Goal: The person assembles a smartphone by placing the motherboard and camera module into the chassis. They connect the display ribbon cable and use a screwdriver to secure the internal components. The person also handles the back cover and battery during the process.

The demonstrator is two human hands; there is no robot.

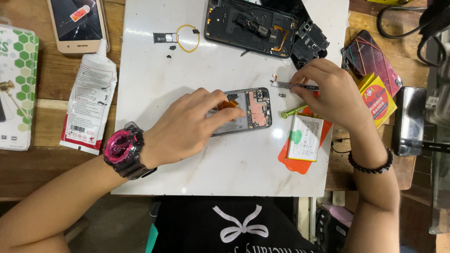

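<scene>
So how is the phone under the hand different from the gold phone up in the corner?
The opened phone lies on the white board with its inner parts bare, while the gold phone rests on the wooden table, closed, screen up. The left hand presses the opened phone; nothing touches the gold phone. Both lie flat.

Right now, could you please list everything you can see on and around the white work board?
opened phone frame with exposed circuit board: 1, grey, board centre, under left hand
metal tweezers: 1, silver, in right fingers
black phone back housing: 1, board top
flat battery: 1, white, board's right edge
green-tipped screwdriver: 1, beside battery
yellow rubber band: 1, board top
glue tube: 1, white, left of board
gold smartphone: 1, top left
rubber band box: 1, yellow, right
left hand: pink watch at wrist
right hand: black bead bracelet at wrist
</scene>
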